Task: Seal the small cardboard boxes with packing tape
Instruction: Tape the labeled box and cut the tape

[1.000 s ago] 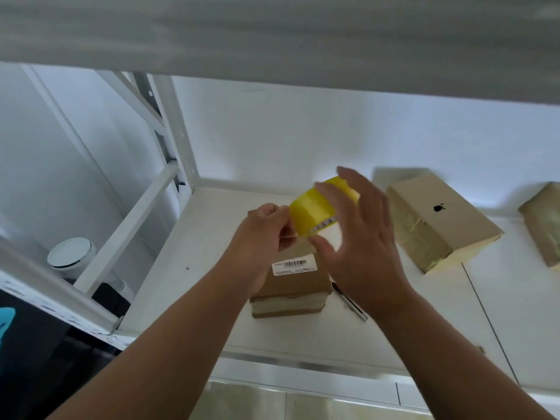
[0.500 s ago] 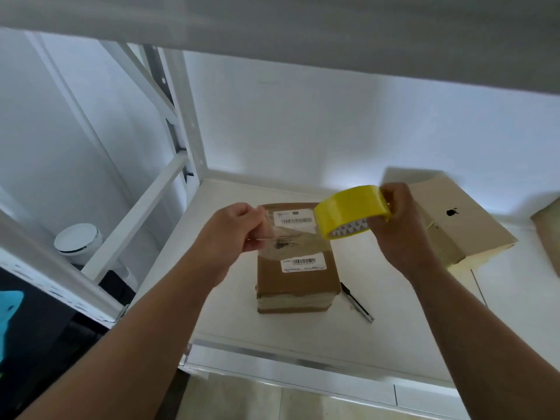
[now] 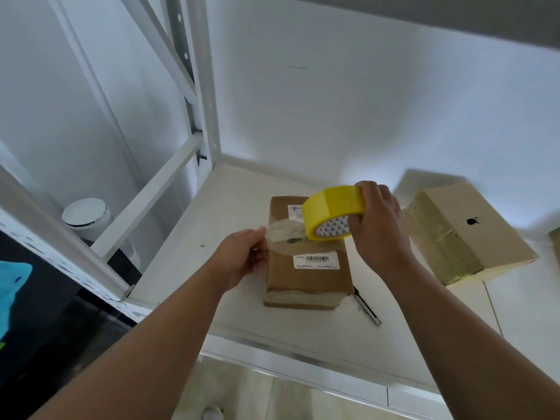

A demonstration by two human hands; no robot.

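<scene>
Above brown labelled box (image 3: pixel 306 271), clear tape strip (image 3: pixel 286 230) pinched in left fingers (image 3: pixel 257 237), yellow roll (image 3: pixel 333 204) gripped by right fingers (image 3: pixel 373 194).

The shelf (image 3: pixel 188 237) was plain white on a white metal rack, with a slanted brace (image 3: pixel 145 195) on the left. A thin dark tool (image 3: pixel 367 307), pen or cutter, couldn't tell, lay flat near the front edge. Past the rack sat a white round-lidded can (image 3: pixel 86 212), and something bright blue (image 3: pixel 13 286) poked in far left.

Two bare forearms, left grip (image 3: pixel 242 257) and right grip (image 3: pixel 380 227) likewise bare.
</scene>
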